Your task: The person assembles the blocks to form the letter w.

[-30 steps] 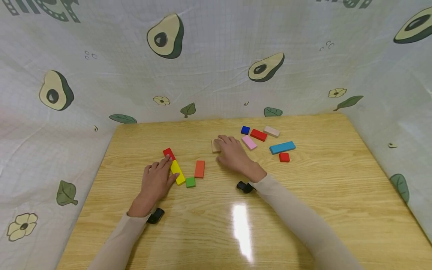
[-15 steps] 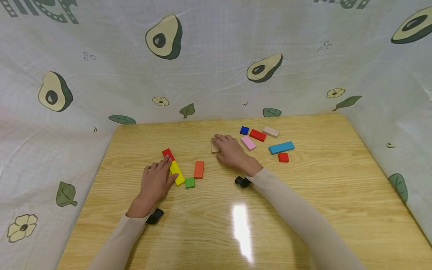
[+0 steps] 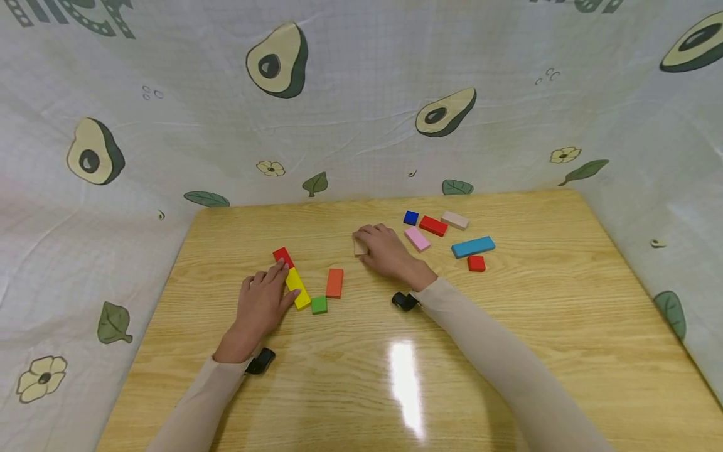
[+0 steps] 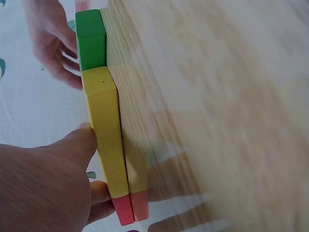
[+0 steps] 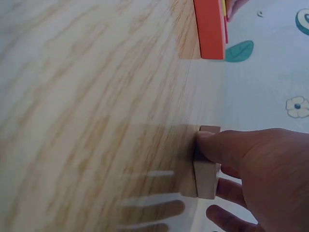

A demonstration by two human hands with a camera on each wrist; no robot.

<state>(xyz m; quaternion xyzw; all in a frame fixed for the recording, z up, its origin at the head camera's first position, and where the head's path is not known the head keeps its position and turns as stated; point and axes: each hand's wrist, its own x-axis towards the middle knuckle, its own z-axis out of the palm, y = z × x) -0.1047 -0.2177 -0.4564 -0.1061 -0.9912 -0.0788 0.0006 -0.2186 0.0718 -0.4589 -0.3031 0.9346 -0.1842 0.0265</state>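
Head view alone: the whole wooden table (image 3: 316, 389) with its blocks, and the avocado-print cloth (image 3: 361, 147) behind it.
Left wrist view adds: the yellow block's (image 3: 297, 284) side face, with the left hand's (image 3: 262, 304) thumb against it; from above that contact is harder to judge.
Right wrist view adds: the right hand's (image 3: 390, 254) thumb on the near face of the tan wooden block (image 3: 359, 247), other fingers behind; the head view hides most of this.
Left grip: loosely spread, not clenched; fingertips rest where the left red block (image 3: 284, 255) meets the yellow one.
Right grip: thumb and fingers pinching the tan block, parted only by it.
Tan block's place: on the table, mid-width, between the orange-red block (image 3: 334, 283) and the pink block (image 3: 417, 238).
Blocks by hue: three red, counting the right red block (image 3: 433, 226) and small red block (image 3: 476, 263); one each of yellow, orange-red, tan, pink, green (image 3: 319, 305), dark blue (image 3: 410, 218), light blue (image 3: 472, 247) and pale beige (image 3: 454, 220).
Blocks in sight: eleven.
Left cluster: four, the green block's upper corner by the orange-red one.
Right cluster: six, well apart from the left hand.
Large printed avocados: four in the head view.
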